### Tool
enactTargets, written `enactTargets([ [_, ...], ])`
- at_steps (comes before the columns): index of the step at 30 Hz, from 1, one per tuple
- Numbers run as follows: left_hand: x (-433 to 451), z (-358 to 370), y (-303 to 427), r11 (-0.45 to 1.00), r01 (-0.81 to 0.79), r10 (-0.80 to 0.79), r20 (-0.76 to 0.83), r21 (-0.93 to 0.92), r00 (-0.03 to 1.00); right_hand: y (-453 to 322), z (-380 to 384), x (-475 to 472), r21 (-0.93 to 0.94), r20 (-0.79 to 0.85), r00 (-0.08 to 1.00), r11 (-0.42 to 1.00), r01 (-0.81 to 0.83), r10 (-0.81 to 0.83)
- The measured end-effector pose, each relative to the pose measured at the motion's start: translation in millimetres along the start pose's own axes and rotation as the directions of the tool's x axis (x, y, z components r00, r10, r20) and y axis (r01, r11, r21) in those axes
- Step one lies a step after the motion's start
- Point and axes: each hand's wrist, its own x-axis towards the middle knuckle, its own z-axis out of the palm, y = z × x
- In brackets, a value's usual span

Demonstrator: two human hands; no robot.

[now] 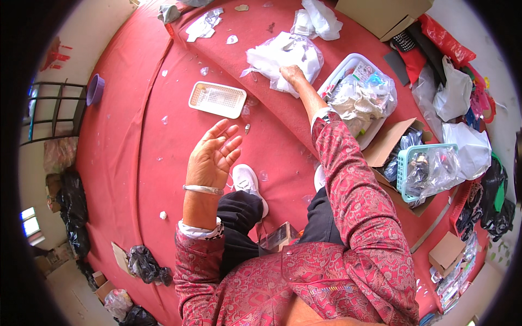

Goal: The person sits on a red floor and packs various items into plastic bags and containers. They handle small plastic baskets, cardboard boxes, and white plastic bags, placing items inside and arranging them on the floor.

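Observation:
My left hand is raised over the red floor covering, palm turned sideways, its fingers apart and loosely bent around nothing. A bracelet circles that wrist. Beyond the fingertips lies a shallow white plastic basket with a perforated bottom. My right arm reaches forward, and my right hand is curled at the near side of a clear plastic bag with white plastic wrapping inside. The fingertips are hidden, but they seem to pinch the bag. Just right of that forearm stands a white plastic tub filled with wrapped goods.
On the right are an open cardboard box, a turquoise basket and white bags. A larger carton stands at the far right. Plastic scraps dot the floor. Leftward are a purple bucket and black bags.

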Motion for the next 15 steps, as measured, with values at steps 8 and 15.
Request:
enactTargets([
  [8, -6, -6, -3, 1.0, -0.001, 0.001, -0.012, 0.005, 1.0, -74, -25, -52, 0.047, -0.006, 0.972, 0.971, -0.233, 0.233],
  [15, -6, -7, -4, 1.0, 0.008, -0.008, -0.001, 0.019, 1.0, -127, -46, -83, -0.157, 0.06, 0.989, 0.98, -0.125, 0.136],
])
